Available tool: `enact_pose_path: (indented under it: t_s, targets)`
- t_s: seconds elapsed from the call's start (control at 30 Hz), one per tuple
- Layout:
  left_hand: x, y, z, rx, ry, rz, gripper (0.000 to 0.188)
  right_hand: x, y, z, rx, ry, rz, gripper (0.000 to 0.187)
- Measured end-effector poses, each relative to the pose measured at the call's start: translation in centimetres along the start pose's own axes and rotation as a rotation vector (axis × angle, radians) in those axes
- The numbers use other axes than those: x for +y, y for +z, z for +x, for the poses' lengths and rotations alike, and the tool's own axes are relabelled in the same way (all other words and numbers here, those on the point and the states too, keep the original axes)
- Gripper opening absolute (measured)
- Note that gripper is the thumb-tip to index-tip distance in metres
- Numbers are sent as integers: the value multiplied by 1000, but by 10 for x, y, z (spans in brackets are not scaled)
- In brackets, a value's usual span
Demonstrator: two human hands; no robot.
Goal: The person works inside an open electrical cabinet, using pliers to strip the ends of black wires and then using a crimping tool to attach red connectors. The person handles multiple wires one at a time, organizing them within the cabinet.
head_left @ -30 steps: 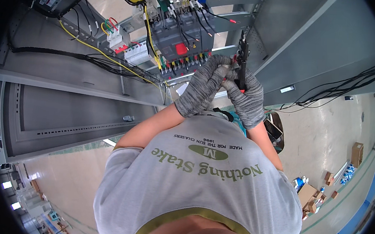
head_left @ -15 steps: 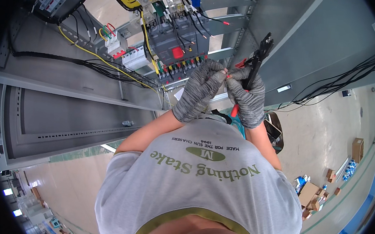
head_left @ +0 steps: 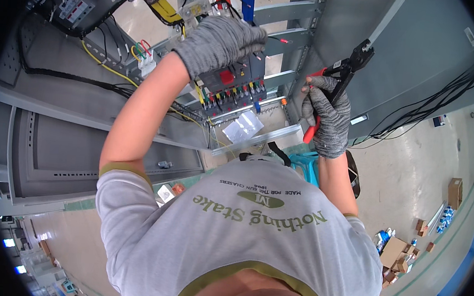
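Note:
My left hand (head_left: 215,41), in a grey knit glove, reaches over the wires above a dark grey circuit breaker (head_left: 214,82). Its fingers lie close together, pointing right; the thumb and whatever they may hold are hidden. Just beyond the fingertips is a black wire with a red end sleeve (head_left: 283,40), and further bare wire ends show below them. In my gloved right hand (head_left: 329,113) are crimping pliers (head_left: 350,70) with a black head and red handles, head pointing up and right. A tiny red bit shows at that hand's thumb and forefinger, too small to name.
A clear plastic bag (head_left: 243,126) lies below the breaker. Red and blue busbars (head_left: 247,1) rise behind it. Grey cabinet walls flank both sides, with a black wire bundle (head_left: 444,100) on the right. A turquoise stool (head_left: 305,165) stands close to me; cardboard boxes (head_left: 393,249) lie on the floor.
My hands, together before, are now apart. The left has moved up and left over the breaker wires; the right has shifted slightly right with the crimping pliers, which tilt further right.

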State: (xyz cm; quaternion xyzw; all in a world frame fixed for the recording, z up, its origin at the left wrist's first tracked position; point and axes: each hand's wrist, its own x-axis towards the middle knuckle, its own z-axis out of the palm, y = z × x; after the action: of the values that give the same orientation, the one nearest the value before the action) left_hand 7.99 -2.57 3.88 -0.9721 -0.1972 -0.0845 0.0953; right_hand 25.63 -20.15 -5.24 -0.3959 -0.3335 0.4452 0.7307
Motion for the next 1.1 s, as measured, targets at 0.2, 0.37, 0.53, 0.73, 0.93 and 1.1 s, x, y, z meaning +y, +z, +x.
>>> enact_pose_path:
  t_s: [0.2,0.37,0.53,0.73,0.93,1.1]
  targets:
    - [-3,11,26,-317,56,116,23,-9,0,14,46,-4,-19,16]
    - [-18,15,26,78,70,-316,26,-24,9,49,-2,-97,-2,32]
    - [-14,11,29,207,-91,-668,28,-39,23,95,-49,-143,-182,25]
    - [-10,23,31,327,-150,-639,30,-30,41,114,3,-176,-141,15]
    - [-4,25,32,372,-211,-575,35,-18,49,120,26,-183,-29,16]
    - [-2,25,30,409,-205,-615,34,-16,50,117,30,-169,-12,16]
